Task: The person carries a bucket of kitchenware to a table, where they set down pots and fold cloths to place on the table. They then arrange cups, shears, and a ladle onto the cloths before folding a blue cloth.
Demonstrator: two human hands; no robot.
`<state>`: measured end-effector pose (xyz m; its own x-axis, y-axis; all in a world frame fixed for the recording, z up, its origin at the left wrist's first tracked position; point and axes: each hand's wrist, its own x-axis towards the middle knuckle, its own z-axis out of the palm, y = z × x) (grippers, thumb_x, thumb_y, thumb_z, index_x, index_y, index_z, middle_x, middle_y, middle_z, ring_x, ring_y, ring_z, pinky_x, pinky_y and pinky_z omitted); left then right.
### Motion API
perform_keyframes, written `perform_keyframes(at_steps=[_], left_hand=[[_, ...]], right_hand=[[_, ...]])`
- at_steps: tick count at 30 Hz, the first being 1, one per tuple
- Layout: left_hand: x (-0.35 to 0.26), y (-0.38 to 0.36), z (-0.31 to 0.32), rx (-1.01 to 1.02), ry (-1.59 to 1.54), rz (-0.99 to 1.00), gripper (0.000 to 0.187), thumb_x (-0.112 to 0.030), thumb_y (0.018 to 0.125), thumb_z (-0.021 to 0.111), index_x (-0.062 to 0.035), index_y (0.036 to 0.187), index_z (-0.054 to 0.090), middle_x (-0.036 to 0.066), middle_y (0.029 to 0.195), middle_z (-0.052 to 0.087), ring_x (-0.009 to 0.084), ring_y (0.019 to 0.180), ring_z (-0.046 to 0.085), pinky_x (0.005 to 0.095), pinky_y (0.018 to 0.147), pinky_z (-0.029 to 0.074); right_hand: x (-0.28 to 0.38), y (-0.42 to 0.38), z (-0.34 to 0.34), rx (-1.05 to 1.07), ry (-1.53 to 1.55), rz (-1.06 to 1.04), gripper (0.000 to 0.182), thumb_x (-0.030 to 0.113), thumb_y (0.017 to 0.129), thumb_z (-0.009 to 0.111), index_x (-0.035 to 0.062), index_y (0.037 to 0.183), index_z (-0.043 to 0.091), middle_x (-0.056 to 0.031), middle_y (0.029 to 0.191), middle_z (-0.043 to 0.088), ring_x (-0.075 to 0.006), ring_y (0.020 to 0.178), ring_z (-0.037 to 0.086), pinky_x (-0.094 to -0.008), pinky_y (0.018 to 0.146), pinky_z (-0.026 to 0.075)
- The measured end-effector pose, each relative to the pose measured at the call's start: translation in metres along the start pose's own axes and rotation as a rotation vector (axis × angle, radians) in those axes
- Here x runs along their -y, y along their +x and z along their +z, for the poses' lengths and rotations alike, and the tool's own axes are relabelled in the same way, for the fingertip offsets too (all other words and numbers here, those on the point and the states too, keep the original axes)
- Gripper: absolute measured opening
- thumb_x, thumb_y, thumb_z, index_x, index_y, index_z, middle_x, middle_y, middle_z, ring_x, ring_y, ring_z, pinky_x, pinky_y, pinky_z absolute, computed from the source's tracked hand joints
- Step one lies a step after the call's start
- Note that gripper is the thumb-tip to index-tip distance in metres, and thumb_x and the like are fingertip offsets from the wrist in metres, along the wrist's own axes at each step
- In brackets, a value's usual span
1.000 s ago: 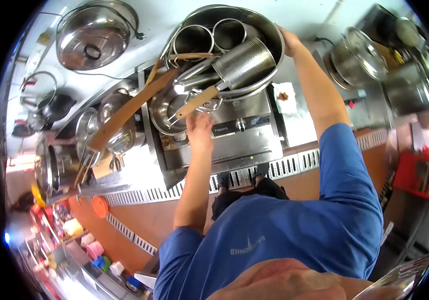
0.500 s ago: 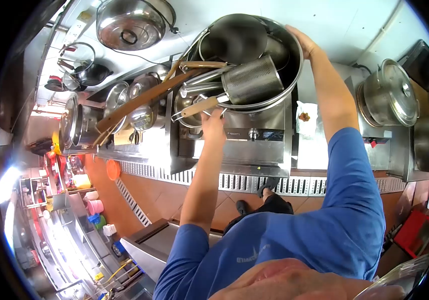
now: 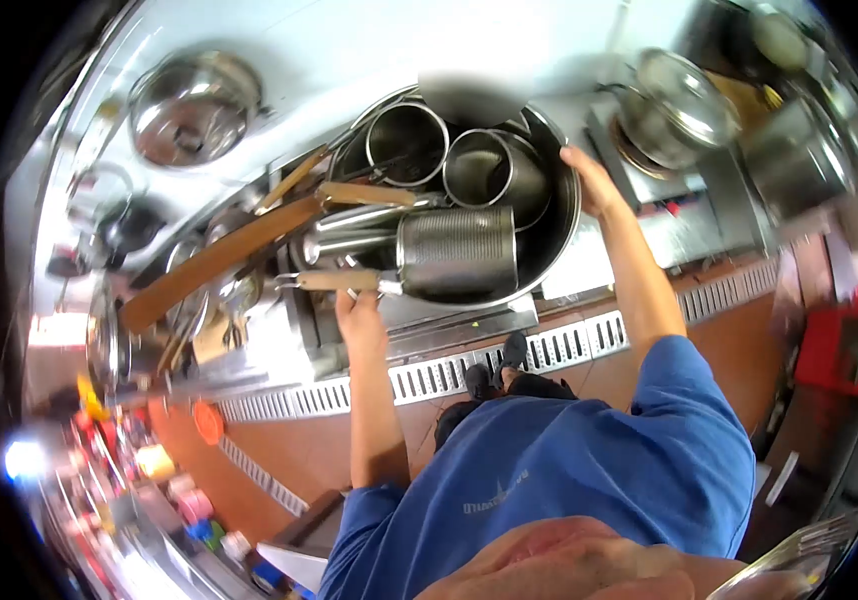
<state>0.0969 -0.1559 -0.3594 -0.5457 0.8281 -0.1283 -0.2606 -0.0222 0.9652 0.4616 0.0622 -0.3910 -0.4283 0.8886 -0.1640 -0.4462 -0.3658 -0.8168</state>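
A large metal pot [image 3: 555, 262] is held in front of me over the counter's front edge, its open top facing me. My right hand [image 3: 589, 182] grips its rim on the right. My left hand [image 3: 359, 308] closes on the pot's near left side, beneath a wooden handle that partly hides the grip. Inside the pot are a perforated cylindrical strainer [image 3: 457, 252] lying on its side and two metal cylinders [image 3: 407, 145], standing with their mouths up. A long wooden paddle [image 3: 219, 262] and several handles stick out over the left rim.
Right of the pot, a lidded pot [image 3: 677, 112] stands on the counter, with a taller pot [image 3: 799, 160] beyond. A lidded pan [image 3: 194, 110] is at the upper left. A slotted floor drain [image 3: 419, 382] runs along the counter front.
The large pot has come back from the wall toward me with both hands on it, and more of its inside shows. The view has shifted and is blurrier.
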Motion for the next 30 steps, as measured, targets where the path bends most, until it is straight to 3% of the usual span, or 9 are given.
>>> perform_keyframes(at_steps=[6,8,9,10,14,21,27,29,30], left_hand=[[-0.006,-0.042,0.028,0.338,0.187,-0.054,0.051,0.000,0.089,0.057,0.0045,0.138,0.042,0.011,0.120,0.055,0.0167,0.102,0.055,0.0290,0.088,0.046],[0.007,-0.061,0.058,0.484,0.166,-0.077,0.051,-0.006,0.088,0.063,0.0044,0.135,0.046,0.011,0.120,0.056,0.0164,0.099,0.056,0.0289,0.084,0.048],[0.005,-0.062,0.070,0.546,0.249,-0.086,0.050,-0.007,0.088,0.064,0.0044,0.134,0.046,0.011,0.120,0.057,0.0165,0.099,0.056,0.0292,0.084,0.048],[0.009,-0.080,0.094,0.615,0.333,-0.072,0.050,-0.007,0.088,0.064,0.0044,0.134,0.047,0.011,0.120,0.057,0.0166,0.099,0.057,0.0294,0.083,0.048],[0.045,-0.136,0.182,0.925,0.370,-0.051,0.048,-0.004,0.089,0.060,0.0042,0.134,0.046,0.010,0.117,0.058,0.0165,0.096,0.058,0.0277,0.082,0.048],[0.130,-0.270,0.383,1.248,0.530,-0.196,0.047,0.000,0.088,0.054,0.0056,0.134,0.045,0.010,0.108,0.061,0.0156,0.092,0.058,0.0274,0.079,0.048],[0.162,-0.415,0.518,1.452,0.559,-0.247,0.049,-0.002,0.088,0.053,0.0052,0.136,0.044,0.011,0.108,0.062,0.0171,0.092,0.061,0.0284,0.080,0.049],[0.184,-0.451,0.567,1.565,0.680,-0.129,0.048,-0.003,0.088,0.053,0.0056,0.134,0.045,0.011,0.106,0.063,0.0174,0.093,0.061,0.0283,0.080,0.050],[0.182,-0.472,0.581,1.534,0.633,-0.251,0.047,-0.001,0.087,0.052,0.0061,0.134,0.046,0.012,0.106,0.064,0.0170,0.094,0.061,0.0271,0.082,0.049]], right_hand=[[-0.035,-0.224,-0.015,-0.599,0.049,-0.234,0.092,0.034,0.081,0.071,-0.0014,0.148,0.019,-0.0214,0.151,0.027,-0.0293,0.140,0.027,-0.0388,0.111,0.027],[-0.030,-0.294,-0.004,-0.765,0.143,-0.316,0.086,0.031,0.082,0.070,-0.0015,0.147,0.023,-0.0193,0.147,0.035,-0.0281,0.135,0.035,-0.0383,0.109,0.031],[-0.029,-0.315,-0.004,-0.639,0.174,-0.376,0.073,0.028,0.084,0.068,-0.0011,0.141,0.034,-0.0153,0.137,0.045,-0.0259,0.126,0.045,-0.0370,0.105,0.037],[-0.041,-0.348,-0.029,-0.722,0.201,-0.459,0.059,0.027,0.085,0.067,0.0008,0.132,0.042,-0.0109,0.126,0.052,-0.0220,0.117,0.051,-0.0357,0.100,0.041],[-0.050,-0.468,-0.060,-0.823,0.295,-0.691,0.048,0.023,0.087,0.065,0.0019,0.127,0.048,-0.0084,0.120,0.057,-0.0182,0.109,0.055,-0.0318,0.096,0.044],[-0.069,-0.635,-0.177,-1.187,0.302,-0.877,0.045,0.022,0.088,0.061,0.0014,0.126,0.048,-0.0084,0.114,0.059,-0.0166,0.106,0.057,-0.0302,0.093,0.045],[-0.012,-0.759,-0.206,-1.587,0.451,-0.943,0.046,0.021,0.089,0.059,0.0016,0.128,0.047,-0.0102,0.116,0.058,-0.0183,0.103,0.058,-0.0315,0.091,0.047],[-0.011,-0.802,-0.247,-1.554,0.396,-0.959,0.049,0.024,0.089,0.059,0.0007,0.130,0.045,-0.0115,0.118,0.058,-0.0195,0.105,0.059,-0.0325,0.093,0.047],[-0.008,-0.813,-0.259,-1.511,0.340,-0.985,0.052,0.027,0.090,0.058,-0.0001,0.132,0.044,-0.0128,0.120,0.058,-0.0208,0.107,0.059,-0.0336,0.094,0.047]])
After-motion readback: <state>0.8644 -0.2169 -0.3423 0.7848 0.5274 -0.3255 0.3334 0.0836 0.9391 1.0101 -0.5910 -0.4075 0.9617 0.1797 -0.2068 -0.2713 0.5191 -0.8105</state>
